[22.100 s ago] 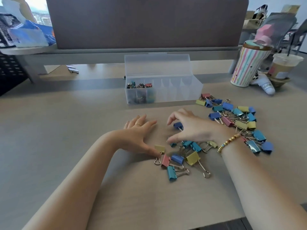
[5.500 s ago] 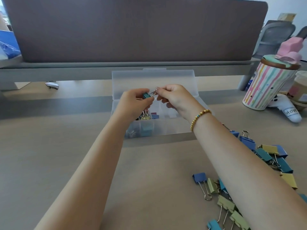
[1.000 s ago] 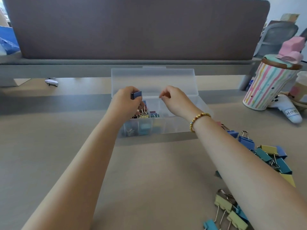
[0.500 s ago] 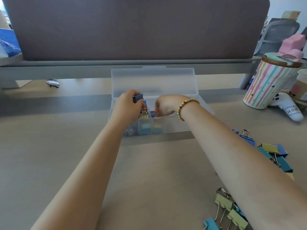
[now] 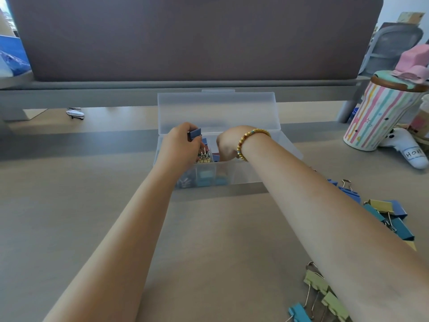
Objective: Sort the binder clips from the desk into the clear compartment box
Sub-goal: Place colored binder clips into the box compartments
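Note:
The clear compartment box (image 5: 267,175) stands open at the middle of the desk, its lid (image 5: 217,112) upright behind it. Several coloured binder clips (image 5: 204,156) fill its left compartments. My left hand (image 5: 180,145) hovers over the box's left end and pinches a dark blue binder clip (image 5: 194,134). My right hand (image 5: 226,147) reaches down into a compartment beside it, fingers hidden inside the box. Loose binder clips (image 5: 390,217) lie on the desk at the right, and more clips (image 5: 318,296) lie near the front edge.
A striped tumbler (image 5: 380,112) with a pink topper stands at the back right, with a white plush toy (image 5: 406,149) beside it. A grey partition (image 5: 192,38) runs along the back. A small dark object (image 5: 75,113) lies at the back left.
My right hand has dropped from above the box down into a compartment, wrist turned over. My left hand keeps hold of the dark blue clip at the same spot.

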